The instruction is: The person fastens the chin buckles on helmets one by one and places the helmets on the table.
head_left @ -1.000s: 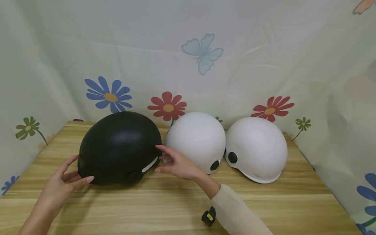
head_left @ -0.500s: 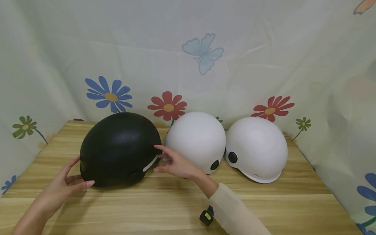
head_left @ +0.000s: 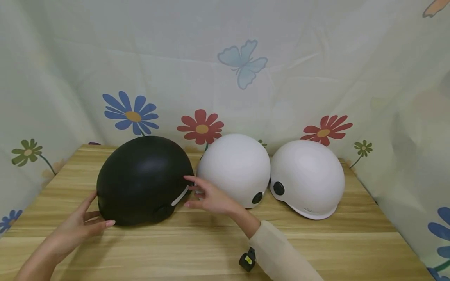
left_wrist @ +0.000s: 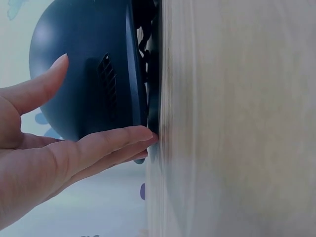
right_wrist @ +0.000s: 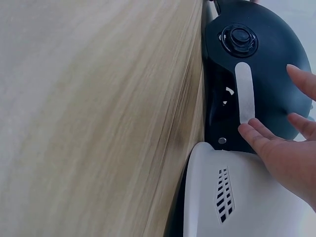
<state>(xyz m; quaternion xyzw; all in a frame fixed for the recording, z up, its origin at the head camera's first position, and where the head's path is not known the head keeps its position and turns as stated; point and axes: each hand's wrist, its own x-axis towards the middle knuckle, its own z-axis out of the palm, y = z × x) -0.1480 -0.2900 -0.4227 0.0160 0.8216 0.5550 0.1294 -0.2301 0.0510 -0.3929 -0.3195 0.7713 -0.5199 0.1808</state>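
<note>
A glossy black helmet [head_left: 144,175] sits at the left of the row on the table. My left hand [head_left: 70,234] is at its left end; in the left wrist view its straight fingers [left_wrist: 113,143] lie along the lower rim near the slotted vent [left_wrist: 106,81], thumb by the shell. On the other end, my right hand [head_left: 214,197] has its fingers extended against the helmet's right side. The right wrist view shows those fingertips [right_wrist: 253,129] at the end of a pale strip [right_wrist: 245,91], below a round knob [right_wrist: 239,38]. The helmet's underside is mostly hidden.
Beside the black helmet stands a white helmet [head_left: 235,168], close behind my right hand. Another white helmet [head_left: 309,177] is at the right end. All rest on a wood-grain table [head_left: 197,249], with a flowered curtain [head_left: 175,62] behind and at the sides.
The black helmet has turned slightly, its left end shifting a little right and nearer to me. My left hand has moved along with it; my right hand has hardly moved.
</note>
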